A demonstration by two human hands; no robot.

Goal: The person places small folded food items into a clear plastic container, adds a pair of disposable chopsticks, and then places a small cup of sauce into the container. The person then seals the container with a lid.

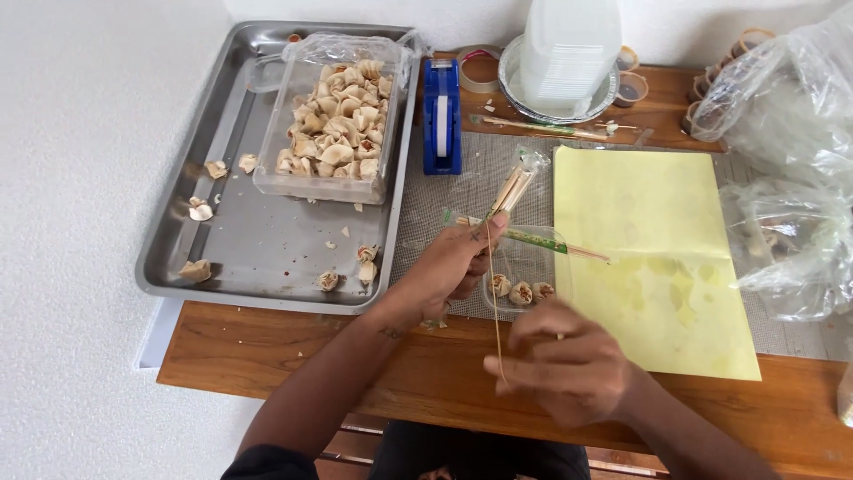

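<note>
right hand: curled, pinching skewer | left hand: gripping skewer packet

Bright, even daylight; slight motion blur

— What are the hands doing?
— The left hand pinches a clear sleeve of wooden skewers, tilted upward. The right hand is closed around a single thin skewer, slightly blurred.
— And around them?
— A small clear tub with three dumplings sits just beyond them, beside a yellow sheet. A steel tray on the left carries a plastic box of dumplings, and a blue tape dispenser stands nearby
</note>
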